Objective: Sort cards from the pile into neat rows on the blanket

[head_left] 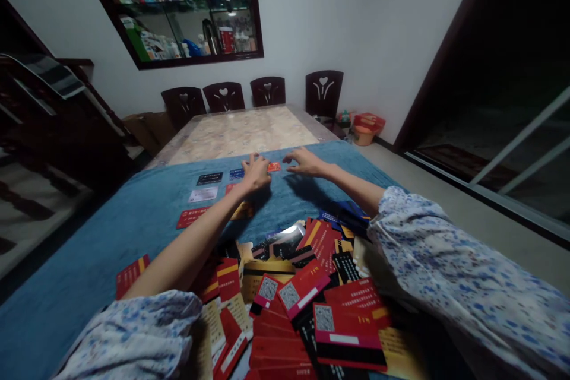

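My left hand [257,173] reaches over the far part of the cloth, fingers spread. It is beside a small orange-red card [274,166]; whether a fingertip touches it I cannot tell. A blue card [236,174] lies left of that hand, and a red card below it is partly covered. To the right of the orange-red card, my right hand [304,162] hovers with fingers apart, holding nothing. Farther left lie a black card [209,178], a white card [203,194] and a red card [191,216], laid out in rows.
A loose heap of red, gold and black cards [347,332] spreads across the near side. One red card [132,275] sits apart by my left forearm. Beneath everything is a blue cloth [107,225] on a patterned table [249,127]. Several dark chairs [224,96] stand behind.
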A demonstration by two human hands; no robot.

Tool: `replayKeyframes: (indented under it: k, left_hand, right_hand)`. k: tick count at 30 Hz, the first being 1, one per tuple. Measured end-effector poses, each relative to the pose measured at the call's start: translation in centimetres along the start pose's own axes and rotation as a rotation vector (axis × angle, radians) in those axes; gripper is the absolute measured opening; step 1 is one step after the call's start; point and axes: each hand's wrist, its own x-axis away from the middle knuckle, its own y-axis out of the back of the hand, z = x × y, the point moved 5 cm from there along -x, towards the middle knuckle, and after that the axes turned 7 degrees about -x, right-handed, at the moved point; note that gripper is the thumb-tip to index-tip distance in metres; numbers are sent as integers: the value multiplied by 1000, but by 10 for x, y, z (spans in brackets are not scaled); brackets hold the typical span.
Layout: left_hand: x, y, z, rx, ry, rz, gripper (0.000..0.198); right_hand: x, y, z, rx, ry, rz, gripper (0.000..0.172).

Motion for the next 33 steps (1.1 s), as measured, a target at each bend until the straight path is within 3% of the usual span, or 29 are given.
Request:
replayKeyframes:
  k: [11,20,26,33]
  left_hand:
    - [59,24,-46,130,-121,-66,44]
    - [107,43,-107,191,-297,-43,44]
    - [117,40,-141,206,-426,-12,41]
    - [115,32,-166,189,-525,56,42]
  right_hand:
    - [72,14,32,4,22,-62,26]
    - [138,25,33,89,-11,-97,23]
    - [186,28,22,157,-68,-143,23]
    - [224,23,10,177,-129,-165,23]
